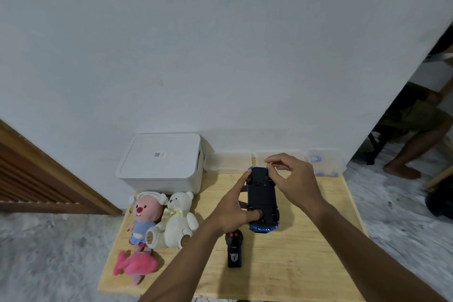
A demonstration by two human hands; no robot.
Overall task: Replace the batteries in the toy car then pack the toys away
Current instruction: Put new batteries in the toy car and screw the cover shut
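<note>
A blue toy car [261,197] is turned upside down over the wooden table [306,252], its black underside facing up. My left hand [232,211] grips it from the left side, thumb pressed on the underside near the rear wheels. My right hand [291,176] is at the car's far end, fingers curled and pinching at the edge of the underside. A black remote control [234,249] with red buttons lies on the table just in front of the car. What the right fingertips pinch is too small to make out.
A white lidded storage box [161,162] stands at the table's back left. In front of it lie a pink-faced plush [144,218], a white teddy bear [174,222] and a pink plush [134,266]. Clear plastic containers [326,162] line the back edge. A seated person's leg [411,152] is at the right.
</note>
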